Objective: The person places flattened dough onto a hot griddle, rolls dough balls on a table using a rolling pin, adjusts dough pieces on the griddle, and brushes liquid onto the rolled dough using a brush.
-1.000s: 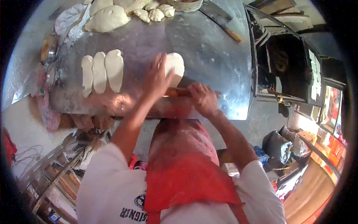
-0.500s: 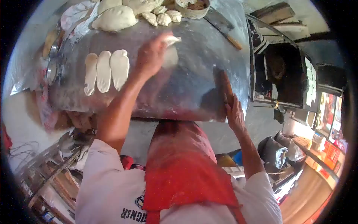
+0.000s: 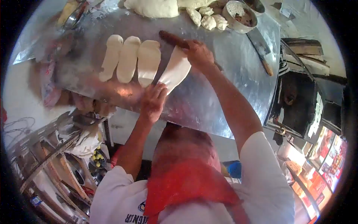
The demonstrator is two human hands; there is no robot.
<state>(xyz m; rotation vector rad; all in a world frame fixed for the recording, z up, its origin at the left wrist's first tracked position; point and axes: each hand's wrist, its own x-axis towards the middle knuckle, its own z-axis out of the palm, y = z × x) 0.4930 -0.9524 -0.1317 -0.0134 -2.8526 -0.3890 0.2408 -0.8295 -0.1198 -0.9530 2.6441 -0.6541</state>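
Rolling pin: the rolling pin (image 3: 173,39) lies slantwise over the metal table (image 3: 209,102), across the far end of the long dough strip.
Right hand: the right hand (image 3: 200,55) grasps the rolling pin, its fingers wrapped over the wood.
Long dough strip: the long dough strip (image 3: 175,70) reaches from under the rolling pin toward the person.
Left hand: the left hand (image 3: 153,102), on the person's side of the rolling pin, has its fingers at the strip's near end – pinching or only resting, I cannot tell.
Three flat strips: the three flat strips (image 3: 128,59) lie side by side, left of the rolling pin.
Small dough lumps: beyond the rolling pin, the small dough lumps (image 3: 208,22) sit beside a bowl (image 3: 233,27).
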